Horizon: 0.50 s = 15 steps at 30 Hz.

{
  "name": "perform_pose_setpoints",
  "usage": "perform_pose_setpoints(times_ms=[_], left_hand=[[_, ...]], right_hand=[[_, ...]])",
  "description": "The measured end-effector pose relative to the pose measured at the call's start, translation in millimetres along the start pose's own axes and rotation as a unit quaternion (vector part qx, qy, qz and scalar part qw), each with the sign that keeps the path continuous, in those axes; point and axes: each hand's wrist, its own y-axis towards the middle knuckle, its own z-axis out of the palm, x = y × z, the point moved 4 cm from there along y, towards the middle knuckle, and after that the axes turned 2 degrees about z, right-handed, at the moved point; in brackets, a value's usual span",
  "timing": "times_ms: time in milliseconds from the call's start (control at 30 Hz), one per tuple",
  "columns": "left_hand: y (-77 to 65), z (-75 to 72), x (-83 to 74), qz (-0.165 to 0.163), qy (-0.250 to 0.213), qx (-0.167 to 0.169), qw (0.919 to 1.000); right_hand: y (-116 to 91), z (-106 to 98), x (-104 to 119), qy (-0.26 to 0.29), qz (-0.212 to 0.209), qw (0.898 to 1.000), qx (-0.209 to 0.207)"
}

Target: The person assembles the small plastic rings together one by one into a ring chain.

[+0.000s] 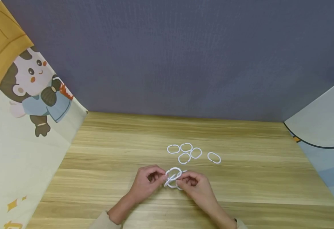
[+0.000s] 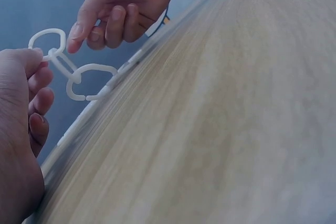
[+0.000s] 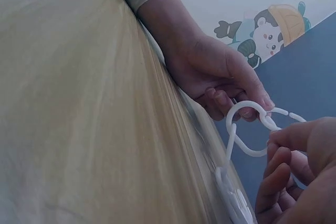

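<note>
Above the wooden table both hands work at a short chain of white oval plastic links, each with a small gap. My left hand [image 1: 147, 182] pinches the uppermost link [image 1: 173, 169] at its left side between thumb and forefinger. From the other side, my right hand [image 1: 197, 187] has thumb and forefinger together at the link's right edge, other fingers curled. A tilted link [image 2: 65, 67] hangs through the upper one, and a lower link [image 2: 93, 67] hooks onto it, close over the table. The right fingers partly cover the chain in the head view.
Several loose white links [image 1: 173, 145] lie on the table [image 1: 112, 143] beyond the hands, most in a cluster. One single link [image 1: 209, 155] lies apart to the right. A dark blue-grey panel [image 1: 167, 63] closes off the back, with printed panels [image 1: 26, 143] at the sides.
</note>
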Motion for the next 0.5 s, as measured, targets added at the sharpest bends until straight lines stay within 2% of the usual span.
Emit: perform_pose_setpoints(times_ms=[333,500], left_hand=[[0.6,-2.5,3.4,-0.001,0.027,-0.032,0.9991],[0.3,-3.7,3.1,-0.007,0.026,-0.046,0.9986]], right_hand=[[8,-21,-5,-0.016,0.015,0.999,-0.048],[11,-31,-8,-0.029,-0.007,0.997,-0.077]])
